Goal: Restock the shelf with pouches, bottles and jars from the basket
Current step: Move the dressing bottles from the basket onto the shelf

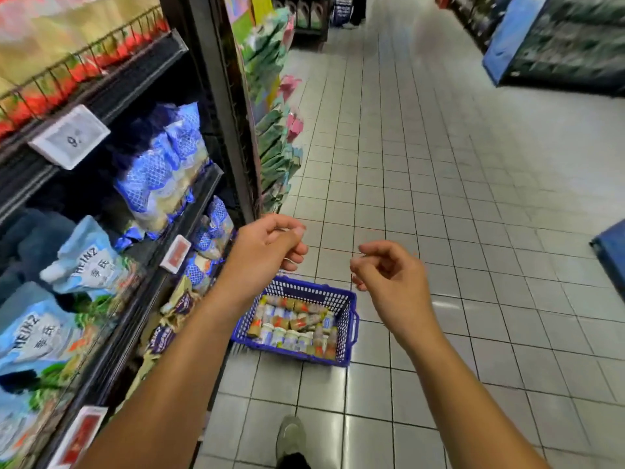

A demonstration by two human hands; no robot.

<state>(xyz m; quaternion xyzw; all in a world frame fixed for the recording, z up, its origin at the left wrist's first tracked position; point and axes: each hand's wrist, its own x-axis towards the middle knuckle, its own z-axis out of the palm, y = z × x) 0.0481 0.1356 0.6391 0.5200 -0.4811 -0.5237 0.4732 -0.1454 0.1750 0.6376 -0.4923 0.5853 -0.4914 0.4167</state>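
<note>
A blue plastic basket stands on the tiled floor beside the shelf, filled with several small jars and bottles lying in rows. My left hand hangs in the air above the basket's far left corner, fingers loosely curled, holding nothing. My right hand floats to the right of it above the floor, fingers also loosely curled and empty. The shelf on the left carries light-blue Heinz pouches and blue-patterned pouches.
Price tags clip to the shelf edges. Green and pink packets hang on the rack end past the shelf. My shoe is on the floor near the basket. Blue display units stand across the aisle at right.
</note>
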